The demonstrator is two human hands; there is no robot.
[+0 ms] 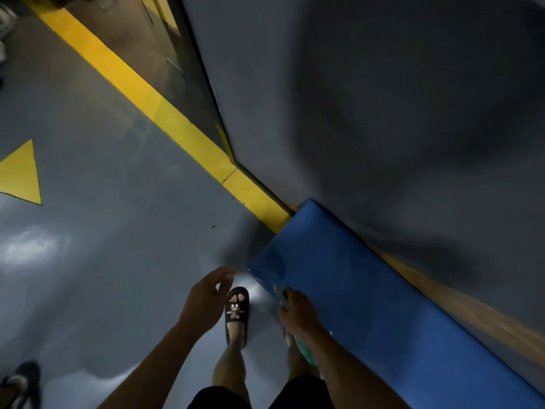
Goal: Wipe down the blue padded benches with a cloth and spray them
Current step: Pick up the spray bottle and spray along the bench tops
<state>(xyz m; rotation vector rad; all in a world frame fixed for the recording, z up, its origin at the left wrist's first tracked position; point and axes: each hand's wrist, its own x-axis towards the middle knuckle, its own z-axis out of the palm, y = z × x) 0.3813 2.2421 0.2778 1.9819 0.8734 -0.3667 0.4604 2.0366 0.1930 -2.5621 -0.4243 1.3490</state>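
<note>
A blue padded bench point(354, 290) runs along the grey wall from the centre to the lower right. My right hand point(296, 311) grips a spray bottle point(306, 351) just left of the bench's near edge; its greenish body shows below my wrist and its head pokes out above my fingers. My left hand point(206, 302) hovers over the floor left of the bench with relaxed fingers, holding nothing. No cloth is in view.
My feet in black slide sandals point(236, 312) stand on the glossy grey floor point(118, 231). A yellow stripe point(165, 113) runs along a glass panel point(165, 48) and the wall. A yellow triangle point(22, 175) marks the floor at left. Another person's shoe point(22, 382) is bottom left.
</note>
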